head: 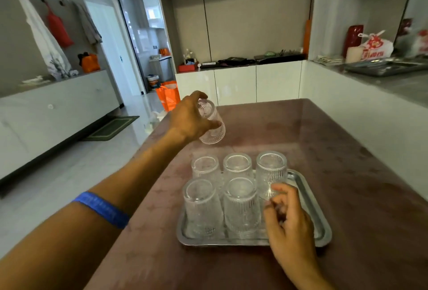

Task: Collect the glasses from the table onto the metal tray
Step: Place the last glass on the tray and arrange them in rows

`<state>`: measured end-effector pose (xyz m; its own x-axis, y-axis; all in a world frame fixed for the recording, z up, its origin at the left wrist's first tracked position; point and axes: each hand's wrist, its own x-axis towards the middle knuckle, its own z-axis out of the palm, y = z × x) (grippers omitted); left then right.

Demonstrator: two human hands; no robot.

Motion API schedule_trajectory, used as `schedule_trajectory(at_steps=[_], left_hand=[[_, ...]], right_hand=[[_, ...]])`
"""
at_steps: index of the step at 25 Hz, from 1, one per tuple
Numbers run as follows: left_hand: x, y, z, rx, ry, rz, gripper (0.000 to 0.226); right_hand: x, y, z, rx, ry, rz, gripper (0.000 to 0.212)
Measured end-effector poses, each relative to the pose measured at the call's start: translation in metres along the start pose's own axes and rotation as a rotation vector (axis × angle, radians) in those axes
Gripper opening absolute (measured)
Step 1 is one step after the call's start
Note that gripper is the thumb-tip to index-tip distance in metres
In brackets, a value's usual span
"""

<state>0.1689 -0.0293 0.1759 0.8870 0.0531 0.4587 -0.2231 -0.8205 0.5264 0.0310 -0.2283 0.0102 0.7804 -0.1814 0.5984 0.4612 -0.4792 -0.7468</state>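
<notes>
A metal tray (320,218) lies on the brown table (347,162) in front of me. Several ribbed clear glasses stand upside down on it in two rows, such as the front-left glass (202,208) and the back-right glass (271,171). My left hand (190,119) holds one more ribbed glass (214,127) tilted in the air, above the table just beyond the tray's far left corner. Over the tray's right side hovers my right hand (287,218), fingers loosely curled and nothing held, close beside the back-right glass.
A grey counter (393,85) with a second metal tray (384,68) and bags runs along the right. White cabinets (236,85) stand behind the table. Left of the table are open floor, a green mat (111,128) and an orange bag (168,95).
</notes>
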Motion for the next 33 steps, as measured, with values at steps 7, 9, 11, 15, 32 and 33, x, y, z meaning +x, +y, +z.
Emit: schedule_trajectory(at_steps=[7,9,11,15,32,33], left_hand=[[-0.115,0.069,-0.05,-0.068,-0.116,0.359,0.083],[-0.136,0.083,-0.045,-0.128,-0.15,0.425,0.081],[-0.147,0.087,-0.039,-0.248,-0.151,0.407,0.079],[-0.155,0.072,-0.031,-0.6,-0.335,0.197,0.07],[-0.169,-0.111,-0.008,-0.248,-0.558,-0.131,0.056],[-0.162,-0.115,-0.008,-0.258,-0.584,-0.146,0.06]], right_hand=[[0.015,-0.069,-0.019,0.096,0.015,-0.134,0.084],[0.026,-0.086,-0.026,0.032,0.015,-0.136,0.086],[0.037,-0.093,-0.038,-0.033,0.034,-0.137,0.081],[0.041,-0.076,-0.052,-0.135,-0.017,-0.198,0.076],[0.046,0.03,-0.057,0.038,-0.46,0.282,0.067],[0.051,0.032,-0.062,0.026,-0.515,0.284,0.073]])
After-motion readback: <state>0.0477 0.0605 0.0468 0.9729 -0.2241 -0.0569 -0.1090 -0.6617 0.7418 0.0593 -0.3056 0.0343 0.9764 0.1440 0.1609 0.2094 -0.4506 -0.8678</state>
